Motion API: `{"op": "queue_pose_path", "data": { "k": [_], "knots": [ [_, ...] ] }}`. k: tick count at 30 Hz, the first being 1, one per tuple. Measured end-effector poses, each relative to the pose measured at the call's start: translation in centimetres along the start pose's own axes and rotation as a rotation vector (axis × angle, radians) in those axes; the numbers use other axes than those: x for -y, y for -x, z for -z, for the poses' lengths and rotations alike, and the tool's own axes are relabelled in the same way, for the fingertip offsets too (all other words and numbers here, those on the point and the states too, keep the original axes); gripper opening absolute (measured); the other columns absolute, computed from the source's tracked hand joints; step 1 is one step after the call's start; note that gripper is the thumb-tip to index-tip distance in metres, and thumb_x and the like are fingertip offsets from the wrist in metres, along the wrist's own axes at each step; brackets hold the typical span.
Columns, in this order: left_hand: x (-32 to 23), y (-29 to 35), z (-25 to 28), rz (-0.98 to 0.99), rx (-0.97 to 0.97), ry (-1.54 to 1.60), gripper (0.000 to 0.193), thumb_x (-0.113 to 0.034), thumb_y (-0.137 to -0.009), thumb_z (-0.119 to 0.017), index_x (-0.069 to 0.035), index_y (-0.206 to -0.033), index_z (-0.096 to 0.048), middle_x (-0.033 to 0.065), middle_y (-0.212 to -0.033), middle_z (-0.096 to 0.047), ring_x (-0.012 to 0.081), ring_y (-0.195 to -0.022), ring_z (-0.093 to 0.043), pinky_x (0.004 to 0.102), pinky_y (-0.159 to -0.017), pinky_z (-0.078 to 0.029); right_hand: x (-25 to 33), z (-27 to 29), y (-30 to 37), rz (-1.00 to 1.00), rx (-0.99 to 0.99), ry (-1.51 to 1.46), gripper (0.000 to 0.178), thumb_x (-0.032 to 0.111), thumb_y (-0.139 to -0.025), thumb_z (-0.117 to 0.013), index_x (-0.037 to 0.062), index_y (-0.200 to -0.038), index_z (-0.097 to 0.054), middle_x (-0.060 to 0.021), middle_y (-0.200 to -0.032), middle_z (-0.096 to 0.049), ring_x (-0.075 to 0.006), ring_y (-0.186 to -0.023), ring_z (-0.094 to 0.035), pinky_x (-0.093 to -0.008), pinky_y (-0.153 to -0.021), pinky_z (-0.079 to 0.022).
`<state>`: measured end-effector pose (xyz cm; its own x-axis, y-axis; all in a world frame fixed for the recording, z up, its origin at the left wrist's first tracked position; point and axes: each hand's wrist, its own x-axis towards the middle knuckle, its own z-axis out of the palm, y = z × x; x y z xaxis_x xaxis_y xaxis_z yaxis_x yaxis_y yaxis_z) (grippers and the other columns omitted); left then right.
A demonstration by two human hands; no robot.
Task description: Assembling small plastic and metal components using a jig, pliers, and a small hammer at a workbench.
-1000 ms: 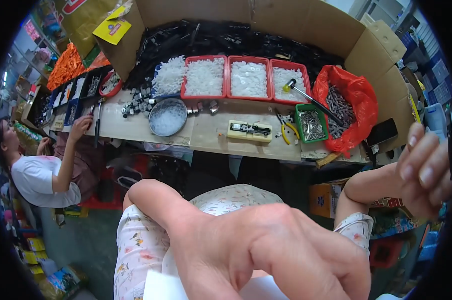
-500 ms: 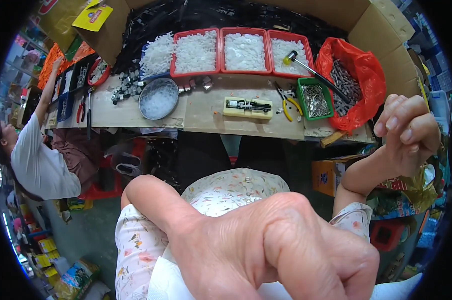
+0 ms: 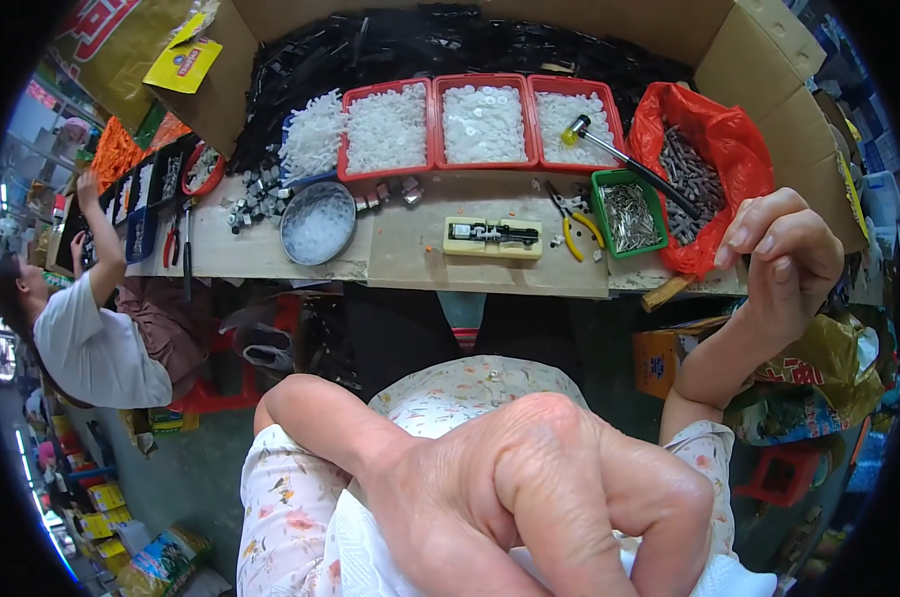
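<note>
My left hand (image 3: 540,488) is large and close in the lower middle, its fingers bent, their tips cut off or hidden at the lower edge. What they grip, if anything, is hidden. White, soft-looking material (image 3: 349,537) shows behind and below this hand. My right hand (image 3: 788,254) is raised at the right near the red plastic bag (image 3: 704,124) of grey pieces, fingers loosely curled and slightly apart, with nothing visible in them. On the bench, a cream block (image 3: 460,245) carries a black and silver part (image 3: 500,234), away from both hands.
Red trays (image 3: 436,129) of small white parts line the back. A hammer (image 3: 634,164) leans across a tray and the bag. Yellow-handled pliers (image 3: 576,229) lie beside a green basket (image 3: 609,227) of metal pins. A round metal dish (image 3: 316,224) stands left. Another person (image 3: 97,328) sits at far left.
The bench sits a little lower in view. My right hand has shifted slightly left, and my left hand also slightly left. The co-worker's arm has bent, and a second hand shows.
</note>
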<state>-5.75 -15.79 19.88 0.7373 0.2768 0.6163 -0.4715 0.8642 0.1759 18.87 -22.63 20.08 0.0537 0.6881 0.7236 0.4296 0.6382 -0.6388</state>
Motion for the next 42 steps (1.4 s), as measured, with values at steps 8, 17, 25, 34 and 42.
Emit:
{"op": "queue_pose_path", "data": {
  "k": [8,17,25,34,42],
  "knots": [
    [-0.2,-0.4,0.3,0.038,-0.012,-0.079,0.032,-0.022,-0.089,-0.069,0.010,-0.090,-0.073,0.0243,-0.082,-0.062,0.0269,-0.068,-0.060,0.0318,-0.061,-0.045,-1.2,-0.6,1.3,-0.096,-0.091,-0.058,0.020,0.014,-0.093,-0.065,-0.0059,-0.092,-0.063,-0.0182,-0.088,-0.063,-0.0169,-0.066,-0.063,-0.0257,-0.061,-0.054],
    [-7.1,-1.5,5.9,0.131,-0.677,-0.724,0.009,0.003,-0.089,-0.066,0.009,-0.094,-0.071,0.0085,-0.098,-0.067,0.0096,-0.082,-0.064,0.0227,-0.068,-0.050,-3.3,-4.9,1.9,-0.169,-0.199,-0.169,0.042,0.024,-0.089,-0.072,-0.0100,-0.112,-0.063,-0.0176,-0.102,-0.067,-0.0190,-0.080,-0.066,-0.0292,-0.070,-0.050],
    [-9.5,-0.9,11.4,-0.072,-0.275,-1.858,0.017,0.002,-0.080,-0.073,0.001,-0.098,-0.075,0.0098,-0.087,-0.070,0.0154,-0.073,-0.066,0.0264,-0.064,-0.051,-4.6,-9.2,-3.2,-0.211,0.090,0.242,0.069,0.037,-0.078,-0.083,-0.0008,-0.130,-0.058,-0.0118,-0.120,-0.065,-0.0207,-0.106,-0.065,-0.0306,-0.091,-0.049],
    [-10.1,2.0,10.5,-0.059,-0.383,-1.443,0.033,-0.012,-0.080,-0.083,-0.003,-0.111,-0.075,0.0031,-0.092,-0.074,0.0087,-0.077,-0.066,0.0227,-0.069,-0.051,-4.4,-10.7,-2.3,-0.536,-0.024,0.008,0.019,-0.002,-0.083,-0.075,-0.0018,-0.102,-0.071,-0.0040,-0.090,-0.071,-0.0072,-0.080,-0.063,-0.0239,-0.072,-0.050],
    [-12.0,4.8,5.0,0.072,-0.485,-1.028,0.027,-0.003,-0.081,-0.078,0.008,-0.105,-0.072,0.0110,-0.093,-0.074,0.0130,-0.084,-0.068,0.0276,-0.074,-0.055,0.5,-13.0,-1.0,-0.495,-0.254,-0.422,0.032,0.001,-0.079,-0.073,-0.0040,-0.109,-0.065,-0.0078,-0.095,-0.068,-0.0138,-0.082,-0.066,-0.0274,-0.077,-0.052]
  ]
}}
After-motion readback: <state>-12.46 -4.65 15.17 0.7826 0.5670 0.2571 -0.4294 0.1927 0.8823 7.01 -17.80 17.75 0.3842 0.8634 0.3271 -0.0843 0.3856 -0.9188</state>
